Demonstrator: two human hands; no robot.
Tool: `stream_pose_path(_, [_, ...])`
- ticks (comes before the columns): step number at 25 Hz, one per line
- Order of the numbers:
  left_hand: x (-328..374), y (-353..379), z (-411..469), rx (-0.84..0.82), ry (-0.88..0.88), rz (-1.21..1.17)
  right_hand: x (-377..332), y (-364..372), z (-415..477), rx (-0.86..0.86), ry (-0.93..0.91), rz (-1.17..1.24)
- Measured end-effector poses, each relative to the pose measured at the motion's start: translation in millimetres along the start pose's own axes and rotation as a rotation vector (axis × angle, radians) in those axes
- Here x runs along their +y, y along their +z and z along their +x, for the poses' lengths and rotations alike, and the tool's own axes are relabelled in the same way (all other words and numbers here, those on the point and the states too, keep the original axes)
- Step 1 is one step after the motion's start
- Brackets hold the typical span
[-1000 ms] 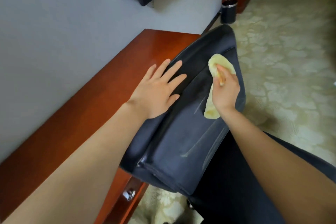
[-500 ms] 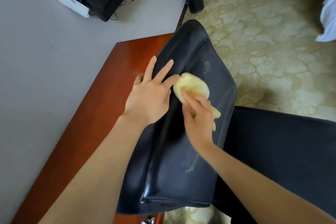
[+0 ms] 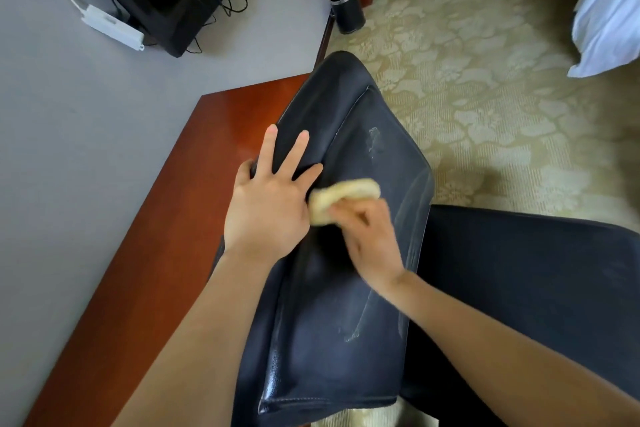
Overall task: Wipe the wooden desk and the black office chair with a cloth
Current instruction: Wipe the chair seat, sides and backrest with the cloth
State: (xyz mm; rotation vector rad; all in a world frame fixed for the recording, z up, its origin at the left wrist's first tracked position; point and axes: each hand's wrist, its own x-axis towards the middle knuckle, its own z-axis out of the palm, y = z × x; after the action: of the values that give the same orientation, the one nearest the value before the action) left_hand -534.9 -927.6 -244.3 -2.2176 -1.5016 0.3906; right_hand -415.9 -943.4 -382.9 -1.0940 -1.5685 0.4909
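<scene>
Yellow cloth point(image 3: 341, 198) clenched in right hand point(image 3: 369, 243) on black chair back point(image 3: 346, 305), left hand point(image 3: 268, 208) spread flat, grip released, beside wooden counter point(image 3: 194, 191)

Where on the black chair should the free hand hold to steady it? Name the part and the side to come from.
Hold the chair backrest on its top edge, coming from the desk side. The left hand already lies flat there, leaving the panel open for the right hand and cloth.

A bunched yellow cloth point(image 3: 341, 196) is pressed on the black chair backrest point(image 3: 349, 274) at centre frame, beside the reddish wooden desk point(image 3: 166, 218).
</scene>
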Motion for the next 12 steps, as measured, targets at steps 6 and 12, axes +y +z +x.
stream_pose_path(6, [1.8,3.8,1.2,0.005,-0.014,-0.011,56.3,-14.1,92.6,0.272,0.551,-0.071])
stream_pose_path(12, [1.8,1.6,0.0,0.02,0.023,0.05,49.1,-10.1,123.6,0.381,0.752,0.029])
